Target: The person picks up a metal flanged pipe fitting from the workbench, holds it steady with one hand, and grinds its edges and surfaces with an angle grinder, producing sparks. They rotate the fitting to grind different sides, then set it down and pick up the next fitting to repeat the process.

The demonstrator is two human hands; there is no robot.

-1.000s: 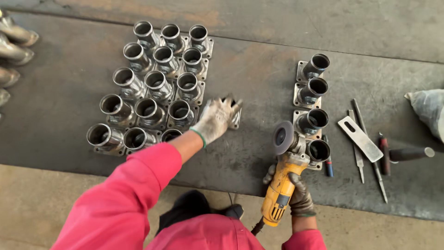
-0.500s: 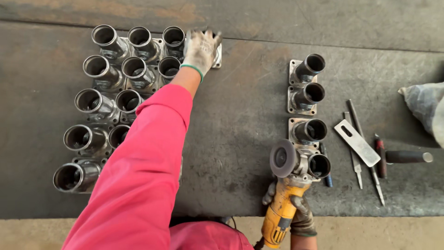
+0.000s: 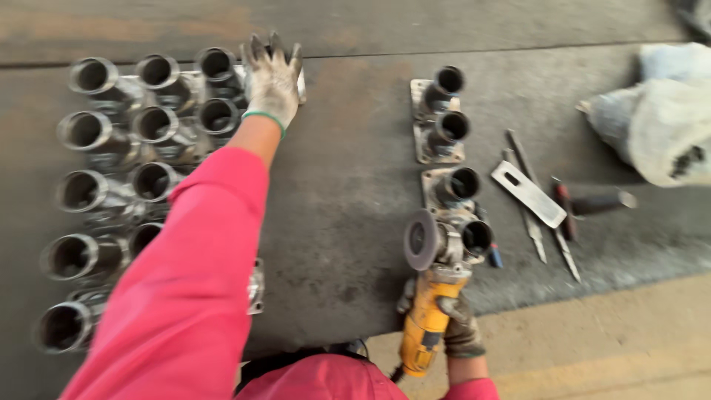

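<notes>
The left hand (image 3: 272,78) lies spread on a far flanged pipe fitting (image 3: 222,70) (picking judged underway, needing a firm grip), while the right hand (image 3: 459,326) clasps the yellow angle grinder (image 3: 426,326).

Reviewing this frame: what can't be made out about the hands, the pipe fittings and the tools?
- Head view: whether the left hand grips a fitting or only rests on it; the glove covers the contact.
- Pipe fittings: the lower ones are hidden by the pink sleeve and blurred by motion.
- Right hand: its fingers wrap behind the yellow grinder.
- Flat tools: too blurred to identify.
</notes>
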